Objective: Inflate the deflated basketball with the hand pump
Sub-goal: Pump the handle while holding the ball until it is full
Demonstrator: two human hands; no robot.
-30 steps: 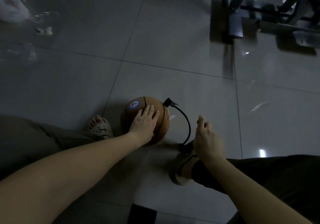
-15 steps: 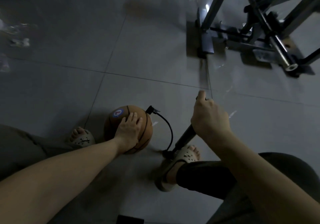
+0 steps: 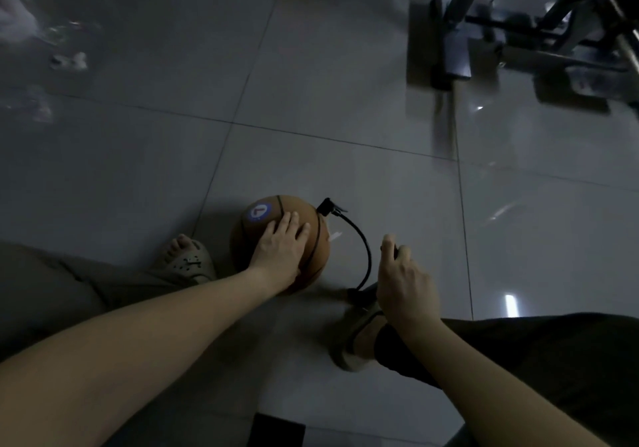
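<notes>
1. So, left hand lies flat on the ball, fingers spread; ball's on the floor.
2. Right hand is curled round the pump handle.
3. Hose loops from ball to pump base.

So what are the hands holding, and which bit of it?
The right hand grips the black hand pump by its top handle. The left hand holds nothing; it rests flat on top of the round orange basketball.
</notes>
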